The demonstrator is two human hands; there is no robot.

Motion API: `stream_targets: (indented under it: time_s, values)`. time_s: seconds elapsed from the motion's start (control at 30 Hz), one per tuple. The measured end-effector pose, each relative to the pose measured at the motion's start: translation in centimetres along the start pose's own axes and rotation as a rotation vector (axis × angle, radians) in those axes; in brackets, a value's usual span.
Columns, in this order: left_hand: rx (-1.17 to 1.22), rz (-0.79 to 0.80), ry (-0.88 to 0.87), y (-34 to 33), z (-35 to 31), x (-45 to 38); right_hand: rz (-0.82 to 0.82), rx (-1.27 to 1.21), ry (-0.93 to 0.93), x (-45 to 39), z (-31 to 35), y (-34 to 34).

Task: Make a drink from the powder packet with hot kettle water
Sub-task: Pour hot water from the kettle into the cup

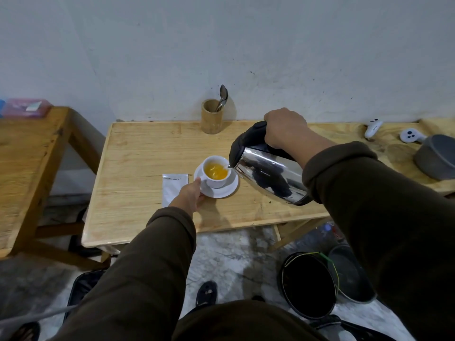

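Note:
A white cup [218, 182] stands on a white saucer [226, 191] near the middle of the wooden table [138, 203]. Orange liquid swirls inside the cup. My right hand [283, 129] grips the black handle of a steel kettle [268, 175], which is tilted with its spout over the cup's right rim, and water runs in. My left hand [190, 196] holds the saucer's near-left edge, thumb by the cup's handle. A torn silver powder packet [172, 187] lies flat just left of the saucer, partly under my hand.
A bamboo holder [211, 116] with a metal spoon [222, 96] stands at the table's back edge by the wall. Two white controllers [373, 127] and a grey pot [435, 158] lie at the right. A second wooden table [24, 153] is left. Buckets [309, 284] sit on the floor.

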State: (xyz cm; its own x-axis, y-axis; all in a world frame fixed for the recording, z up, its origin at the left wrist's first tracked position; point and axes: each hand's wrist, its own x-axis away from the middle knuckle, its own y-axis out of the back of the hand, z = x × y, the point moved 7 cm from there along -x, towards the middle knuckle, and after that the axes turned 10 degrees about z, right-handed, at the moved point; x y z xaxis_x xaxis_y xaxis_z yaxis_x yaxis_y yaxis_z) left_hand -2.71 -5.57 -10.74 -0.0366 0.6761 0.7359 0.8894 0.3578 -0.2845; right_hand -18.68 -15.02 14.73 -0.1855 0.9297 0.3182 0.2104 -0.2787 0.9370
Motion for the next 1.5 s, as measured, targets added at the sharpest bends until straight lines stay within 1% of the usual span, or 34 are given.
stream_targets:
  time_s: [0.07, 0.17, 0.2, 0.23, 0.3, 0.43, 0.6, 0.73, 0.83, 0.87, 0.97, 1.07, 1.2, 1.37, 1.5]
  values:
    - [-0.026, -0.032, -0.021, 0.8, 0.5, -1.4, 0.004, -0.04, 0.005, 0.0, -0.6, -0.2]
    - [-0.088, -0.119, -0.052, 3.2, 2.1, -6.1, -0.013, -0.1, 0.024, 0.1, -1.5, -0.4]
    - [-0.101, -0.129, -0.054, 3.2, 2.2, -6.2, -0.017, -0.115, 0.031, 0.1, -1.8, -0.5]
    - [-0.115, -0.141, -0.047, 2.8, 2.2, -5.4, -0.02, -0.13, 0.038, 0.0, -2.2, -0.6]
    - [-0.135, -0.178, -0.065, 1.0, 1.2, -1.4, -0.027, -0.161, 0.046, -0.1, -3.0, -0.8]
    - [-0.254, -0.246, -0.134, -0.5, 0.9, 0.4, -0.07, -0.294, 0.015, -0.2, -5.8, -1.4]
    - [-0.338, -0.243, -0.201, -2.0, 1.7, 0.1, -0.185, -0.556, -0.101, 0.9, -11.0, -2.0]
    - [-0.501, -0.289, -0.204, -3.3, 2.6, 0.9, -0.274, -0.766, -0.249, 1.9, -15.1, -3.5]
    - [-0.611, -0.287, -0.271, -4.1, 3.4, 0.9, -0.325, -1.007, -0.368, 2.6, -17.8, -5.6]
    - [-0.629, -0.3, -0.292, -4.2, 3.5, 0.8, -0.343, -1.08, -0.407, 2.9, -18.6, -6.3]
    - [-0.647, -0.342, -0.285, -4.6, 3.9, 0.7, -0.405, -1.261, -0.5, 3.6, -20.3, -8.7]
    - [-0.662, -0.375, -0.284, -5.0, 4.2, 0.7, -0.451, -1.384, -0.564, 3.7, -21.6, -10.8]
    - [-0.676, -0.41, -0.303, -5.3, 4.5, 0.5, -0.489, -1.401, -0.586, 3.5, -22.6, -12.8]
    - [-0.674, -0.445, -0.261, -5.5, 4.6, 0.3, -0.535, -1.438, -0.564, 3.1, -23.3, -14.8]
    - [-0.673, -0.463, -0.243, -5.5, 4.9, 0.2, -0.519, -1.412, -0.53, 2.4, -23.6, -15.8]
